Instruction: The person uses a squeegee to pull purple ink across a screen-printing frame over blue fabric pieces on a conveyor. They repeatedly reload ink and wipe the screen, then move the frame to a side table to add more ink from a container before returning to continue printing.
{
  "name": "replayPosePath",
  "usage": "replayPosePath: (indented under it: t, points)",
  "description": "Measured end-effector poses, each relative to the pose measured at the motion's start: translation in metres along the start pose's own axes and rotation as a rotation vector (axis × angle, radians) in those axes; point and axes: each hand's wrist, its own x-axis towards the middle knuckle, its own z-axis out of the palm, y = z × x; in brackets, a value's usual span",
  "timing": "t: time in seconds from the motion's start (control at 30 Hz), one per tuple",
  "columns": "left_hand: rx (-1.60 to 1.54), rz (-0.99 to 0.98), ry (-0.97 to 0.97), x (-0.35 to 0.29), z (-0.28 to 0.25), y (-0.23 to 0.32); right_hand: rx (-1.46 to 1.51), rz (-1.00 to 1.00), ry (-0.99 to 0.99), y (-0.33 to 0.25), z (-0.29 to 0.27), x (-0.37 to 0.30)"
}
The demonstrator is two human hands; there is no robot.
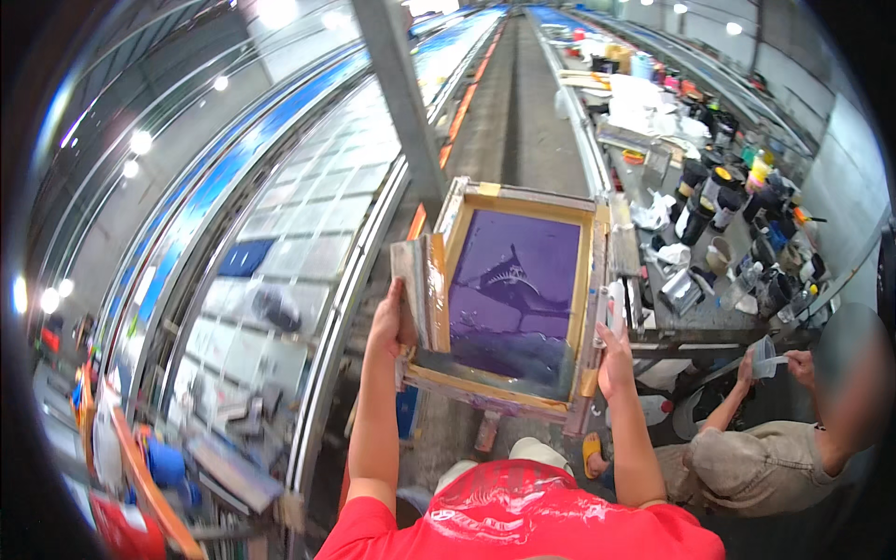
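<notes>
In front of me a wooden screen-printing frame [585,271] is held up, tilted, with a dark figure showing in its purple mesh [523,280]. My left hand [386,322] is closed around a wooden-backed squeegee [425,294], which lies along the frame's left side; its fingers are partly hidden. Whether that hand also grips the frame, I cannot tell. On the right side, my right hand [614,359] grips the frame's edge, thumb up beside a pale strip [615,303]. Glossy residue shows on the lower mesh.
A metal post [401,103] stands just beyond the frame. Long printing tables [327,187] run along the left. Bottles and tubs [719,191] crowd a right-hand bench. Close on my right, a co-worker holds a clear plastic cup [765,357] and a white utensil.
</notes>
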Motion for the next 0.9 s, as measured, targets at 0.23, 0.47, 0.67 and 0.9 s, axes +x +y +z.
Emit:
replayPosePath:
  t: [0.23,0.47,0.67,0.9]
  points:
    - [0.030,-0.039,-0.303,0.164,0.121,0.035,-0.026,-0.101,0.279,-0.025,0.006,0.107]
    - [0.125,-0.098,-0.273,0.344,0.223,0.054,-0.009,-0.107,0.372,-0.030,0.008,0.295]
    - [-0.075,-0.045,-0.241,0.468,0.269,0.095,-0.034,-0.074,0.376,-0.008,0.034,0.488]
    - [-0.010,0.074,-0.174,0.678,0.299,0.113,0.024,-0.007,0.228,0.059,0.073,0.740]
